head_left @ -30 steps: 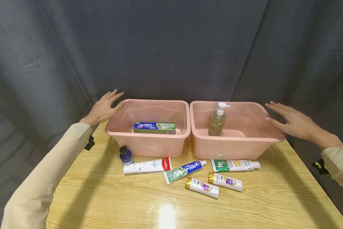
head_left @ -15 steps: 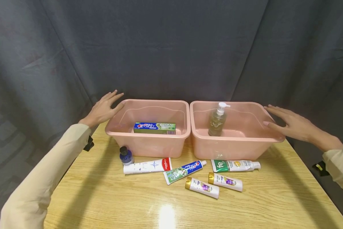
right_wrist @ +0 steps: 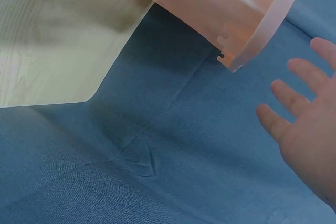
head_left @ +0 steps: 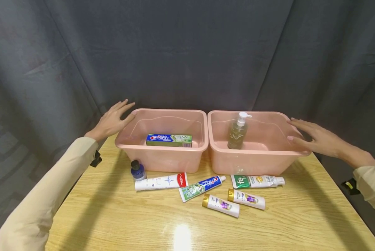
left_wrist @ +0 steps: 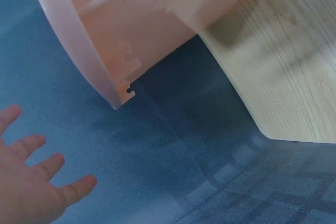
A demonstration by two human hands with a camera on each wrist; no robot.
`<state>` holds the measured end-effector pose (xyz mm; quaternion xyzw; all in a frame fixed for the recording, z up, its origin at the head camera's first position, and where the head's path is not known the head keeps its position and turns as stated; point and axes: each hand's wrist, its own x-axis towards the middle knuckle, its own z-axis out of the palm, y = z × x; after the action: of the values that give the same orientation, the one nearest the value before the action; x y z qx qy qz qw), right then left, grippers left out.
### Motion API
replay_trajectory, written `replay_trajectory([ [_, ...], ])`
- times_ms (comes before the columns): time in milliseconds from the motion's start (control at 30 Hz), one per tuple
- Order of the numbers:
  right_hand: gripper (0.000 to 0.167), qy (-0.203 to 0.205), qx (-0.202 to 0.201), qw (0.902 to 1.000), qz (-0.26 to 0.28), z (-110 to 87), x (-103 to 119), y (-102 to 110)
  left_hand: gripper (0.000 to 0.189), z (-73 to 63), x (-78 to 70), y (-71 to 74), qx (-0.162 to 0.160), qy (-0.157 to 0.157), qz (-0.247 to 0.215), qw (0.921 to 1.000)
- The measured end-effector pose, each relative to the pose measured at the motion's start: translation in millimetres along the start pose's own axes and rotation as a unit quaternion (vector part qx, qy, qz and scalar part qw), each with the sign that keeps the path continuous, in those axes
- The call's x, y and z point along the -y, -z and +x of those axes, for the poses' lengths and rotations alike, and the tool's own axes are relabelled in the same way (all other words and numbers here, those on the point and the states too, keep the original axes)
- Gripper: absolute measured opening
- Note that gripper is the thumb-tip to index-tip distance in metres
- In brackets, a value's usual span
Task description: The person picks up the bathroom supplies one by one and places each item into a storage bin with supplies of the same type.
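Observation:
Two pink plastic bins stand side by side on the wooden table. My left hand (head_left: 112,120) is beside the outer end of the left bin (head_left: 162,158), fingers spread and holding nothing. In the left wrist view a gap shows between that hand (left_wrist: 37,177) and the bin's rim (left_wrist: 79,61). At the outer end of the right bin (head_left: 253,163) is my right hand (head_left: 322,137), its fingers extended and nothing in them. A toothpaste box (head_left: 169,140) lies in the left bin. Upright in the right bin is a pump bottle (head_left: 237,134) with a white top.
Before the bins lie a Colgate toothpaste tube (head_left: 160,182), a blue-green toothpaste tube (head_left: 201,188), a green-white tube (head_left: 257,181) and two gold-capped white bottles (head_left: 221,205). A small dark blue bottle (head_left: 138,171) stands at the left. Grey curtain (head_left: 187,52) hangs behind.
My right hand has shifted slightly down and left toward the right bin's end. The left hand is almost unmoved, and the bins and items have stayed in place.

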<state>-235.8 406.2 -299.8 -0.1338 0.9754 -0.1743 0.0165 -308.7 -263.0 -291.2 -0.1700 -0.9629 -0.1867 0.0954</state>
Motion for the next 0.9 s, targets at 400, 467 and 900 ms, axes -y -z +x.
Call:
replay_trajectory([
  [400, 0.081, 0.026, 0.001, 0.9995, 0.017, -4.4, -3.9, -5.6, 0.079, -5.3, -2.1, -2.8, 0.008, 0.017, -0.002, 0.9998],
  [467, 0.082, 0.026, 0.003, 0.9995, 0.019, -4.6, -4.1, -6.4, 0.078, -6.0, -1.3, -2.8, 0.008, 0.018, -0.001, 0.9998],
  [900, 0.089, 0.005, 0.026, 0.9993, 0.028, -6.2, 0.6, -10.3, 0.076, -10.6, 3.8, -4.7, 0.006, 0.014, -0.007, 0.9999],
])
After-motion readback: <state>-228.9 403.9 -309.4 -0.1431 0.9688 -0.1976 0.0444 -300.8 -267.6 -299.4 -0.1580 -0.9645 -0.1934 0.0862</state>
